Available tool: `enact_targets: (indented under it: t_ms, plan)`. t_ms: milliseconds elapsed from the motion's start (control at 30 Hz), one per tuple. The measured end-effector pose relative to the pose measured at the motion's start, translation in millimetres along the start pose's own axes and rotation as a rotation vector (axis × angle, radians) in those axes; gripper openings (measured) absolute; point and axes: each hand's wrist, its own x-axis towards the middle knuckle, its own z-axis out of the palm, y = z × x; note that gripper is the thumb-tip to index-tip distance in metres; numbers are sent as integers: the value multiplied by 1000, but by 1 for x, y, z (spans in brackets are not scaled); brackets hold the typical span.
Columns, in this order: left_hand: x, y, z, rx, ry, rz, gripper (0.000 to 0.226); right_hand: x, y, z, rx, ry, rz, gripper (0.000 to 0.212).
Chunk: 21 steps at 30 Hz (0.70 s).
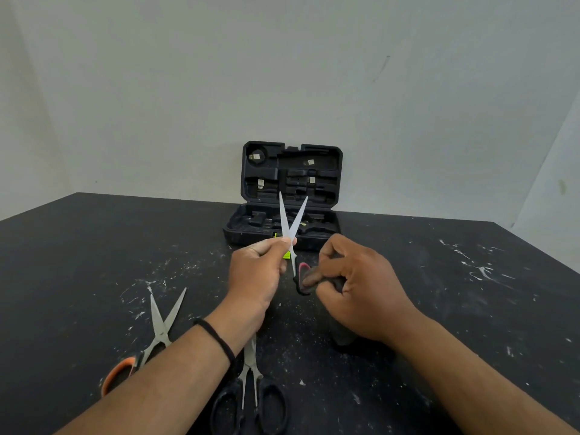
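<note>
Closest to you, the black-handled scissors (pixel 250 356) lie flat on the desk (pixel 439 277) with blades together and pointing away. The orange-handled scissors (pixel 160 332) lie just to their left with blades spread. Both look parked within easy reach, as if waiting their turn or already seen to. Above them you hold the third pair of scissors (pixel 289 233) up off the desk, between your body and the open tool case (pixel 292 174) that stands at the desk's far edge against the wall. Your left hand (pixel 254 274) has its fingers curled and pinches the pair just below where the blades cross, which likely steadies the pivot. Your right hand (pixel 361 287) is closed around the handle (pixel 303 277), the thumb lying over it. That grip seems meant to work the blades apart while the points face safely away from you. As for the pair itself, the blades are pale, narrow and sharply pointed, spread into a slim V. The handle that shows is black with a pink rim, and your right hand hides most of the rest of it. I cannot tell where the second handle loop sits, since your hands cover that part. A small yellow-green piece (pixel 286 255) peeks out behind your left hand, too hidden to identify.
</note>
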Motion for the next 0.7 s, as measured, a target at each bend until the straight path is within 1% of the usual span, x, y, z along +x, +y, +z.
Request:
enact_targets:
  t_ms: [67, 133, 233, 267, 333, 400, 433, 467, 533, 600, 633, 700]
  plan:
    - [-1, 0, 1, -7, 4, -3, 16, -1, -3, 1, -13, 12, -32, 21]
    - [1, 2, -1, -17, 21, -23, 15, 0, -5, 2, -50, -33, -33, 25]
    - [4, 5, -5, -15, 47, -50, 17, 4, -3, 2, -59, -141, 57, 26]
    - [4, 6, -6, -6, 51, -53, 17, 4, -2, 0, -60, -151, 74, 24]
    - [2, 6, -5, 7, 49, -49, 18, 3, 0, -2, -95, -84, 63, 24]
    - [2, 6, -3, 7, 40, -46, 17, 1, -1, -5, -98, 21, 20, 29]
    - [2, 5, -2, 4, 34, -52, 16, 1, -3, -5, -89, 38, -6, 28]
    - [1, 4, -2, -3, 28, -61, 15, 1, -4, -5, -87, 20, -35, 26]
    - [0, 2, -1, -14, 14, -71, 16, 1, -7, 0, -115, -77, -80, 30]
    - [-1, 2, 0, 1, 12, -74, 17, 2, -8, 5, -162, -141, -60, 33]
    - [-1, 3, -1, 14, 20, -78, 18, 3, -6, 5, -186, -136, -34, 32]
    - [0, 5, -2, 25, 42, -97, 19, 4, -1, 4, -219, -74, 22, 31]
